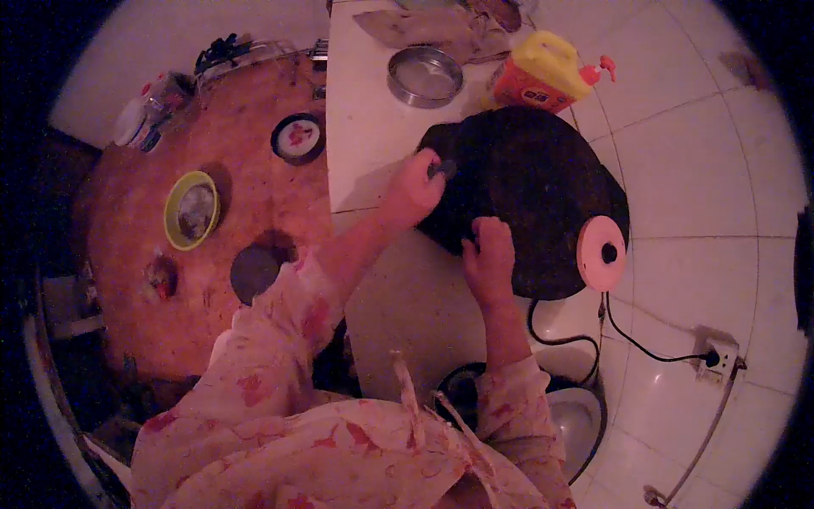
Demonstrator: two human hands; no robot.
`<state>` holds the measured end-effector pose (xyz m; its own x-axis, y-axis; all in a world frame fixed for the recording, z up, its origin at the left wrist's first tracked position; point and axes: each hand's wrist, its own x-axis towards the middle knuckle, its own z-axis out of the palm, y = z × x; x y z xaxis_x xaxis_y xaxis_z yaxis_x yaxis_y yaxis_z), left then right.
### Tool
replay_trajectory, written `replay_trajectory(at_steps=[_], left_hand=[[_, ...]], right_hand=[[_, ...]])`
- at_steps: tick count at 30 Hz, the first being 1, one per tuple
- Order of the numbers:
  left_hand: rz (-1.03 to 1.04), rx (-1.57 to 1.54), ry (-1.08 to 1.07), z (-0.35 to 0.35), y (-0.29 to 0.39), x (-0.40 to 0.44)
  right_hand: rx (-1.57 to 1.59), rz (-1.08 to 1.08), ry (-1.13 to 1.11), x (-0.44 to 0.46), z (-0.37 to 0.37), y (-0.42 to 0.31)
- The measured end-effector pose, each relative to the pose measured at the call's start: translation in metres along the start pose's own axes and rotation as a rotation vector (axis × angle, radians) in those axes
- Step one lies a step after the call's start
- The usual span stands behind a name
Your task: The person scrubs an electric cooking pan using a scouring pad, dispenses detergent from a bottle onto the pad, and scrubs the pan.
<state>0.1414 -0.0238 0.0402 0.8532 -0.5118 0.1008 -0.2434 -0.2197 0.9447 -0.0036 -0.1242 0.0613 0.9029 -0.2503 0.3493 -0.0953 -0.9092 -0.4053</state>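
On the worktop (pixel 365 127) sits one bulky, dark rounded object (pixel 534 191), likely heavy, best taken by opposite edges. At its rim, the left hand (pixel 414 187) curls round one small grey piece (pixel 441 169); the right hand (pixel 492 250) half-curls, grip unclear. Beyond: one metal pan (pixel 426 78), one yellow jug (pixel 534 83).

Looks like a home kitchen, judging by the pale wall tiles (pixel 691 178) at right, the wall socket (pixel 723 357) in use at lower right, the round metal pan (pixel 426 78) and yellow jug (pixel 543 58) near upper centre, and the yellow-rimmed bowl (pixel 172 212) at left.
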Motion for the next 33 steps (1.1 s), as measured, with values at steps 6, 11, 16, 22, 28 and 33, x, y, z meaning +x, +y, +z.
replay_trajectory(at_steps=[6, 11, 16, 22, 28, 33], left_hand=[[0.004, -0.002, 0.079, 0.01, -0.019, 0.035], [0.066, 0.065, 0.062, 0.004, -0.009, 0.071], [-0.048, 0.043, -0.054, -0.003, -0.001, 0.03], [0.084, 0.055, 0.022, 0.001, -0.01, 0.028], [0.086, 0.175, -0.146, 0.005, -0.017, 0.107], [0.141, 0.078, -0.129, -0.009, -0.009, 0.064]], right_hand=[[-0.034, 0.067, -0.148, 0.012, -0.013, -0.01], [-0.225, 0.131, -0.036, 0.025, 0.0, -0.013], [-0.283, 0.086, -0.082, 0.035, -0.003, -0.004], [-0.169, -0.068, 0.094, 0.051, 0.005, 0.003], [-0.103, -0.113, 0.13, 0.048, 0.008, 0.007], [-0.154, -0.107, 0.114, 0.046, 0.009, 0.007]])
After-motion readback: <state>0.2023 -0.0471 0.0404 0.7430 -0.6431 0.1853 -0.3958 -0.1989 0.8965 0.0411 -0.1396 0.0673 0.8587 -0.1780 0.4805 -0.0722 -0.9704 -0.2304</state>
